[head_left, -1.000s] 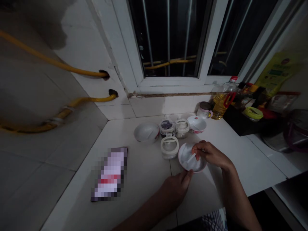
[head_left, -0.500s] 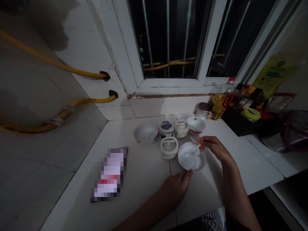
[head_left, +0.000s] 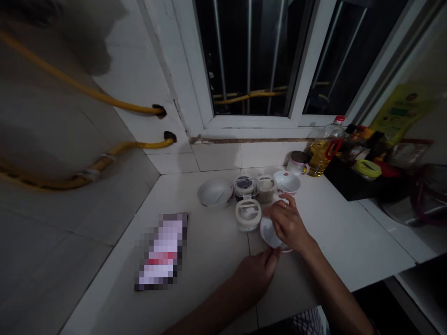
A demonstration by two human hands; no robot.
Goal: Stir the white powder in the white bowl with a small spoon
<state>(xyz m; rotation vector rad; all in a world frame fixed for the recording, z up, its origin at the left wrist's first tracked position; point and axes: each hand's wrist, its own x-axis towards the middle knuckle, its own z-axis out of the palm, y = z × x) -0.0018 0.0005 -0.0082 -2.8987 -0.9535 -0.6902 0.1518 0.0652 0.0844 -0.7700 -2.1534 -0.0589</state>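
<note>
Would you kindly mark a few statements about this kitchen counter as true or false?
1. The right hand lies over the white bowl. True.
2. The left hand grips the oil bottle. False: its fingers touch the bowl's near rim; the bottle stands apart by the window.
3. A round white container sits just left of the bowl. True.
4. The empty bowl is stacked on the white bowl. False: it rests on the counter, further left.
</note>
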